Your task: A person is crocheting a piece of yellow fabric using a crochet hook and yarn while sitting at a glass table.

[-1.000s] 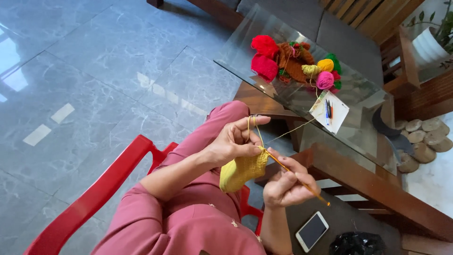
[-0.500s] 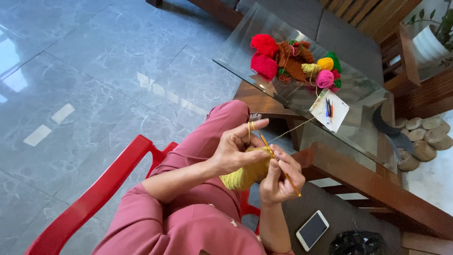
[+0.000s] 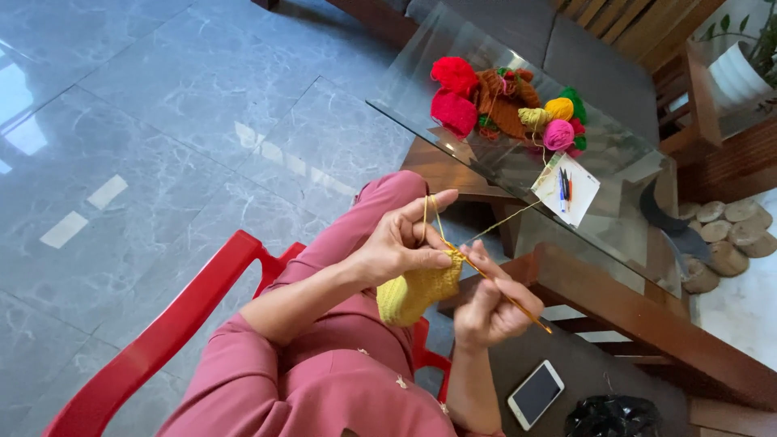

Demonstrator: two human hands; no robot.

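Mid-frame, the left hand (image 3: 401,243) pinches the yellow knit (image 3: 414,293), yarn (image 3: 426,217) looped over its forefinger. Beside it the right hand (image 3: 488,306) is closed around a hook (image 3: 503,297) touching the knit. Yarn balls (image 3: 510,107) sit upper right on the glass table (image 3: 623,162); a phone (image 3: 536,394) lies lower right.

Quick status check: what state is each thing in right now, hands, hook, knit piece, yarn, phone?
Left hand: pinches the yellow piece, strand looped over the raised forefinger.
Right hand: shut on the hook.
Hook: tilted, tip in the piece's top edge.
Yellow piece: partly made, hanging between the hands.
Strand: taut, running up to the glass table.
Yarn balls: piled on the table.
Phone: lying flat, screen dark.
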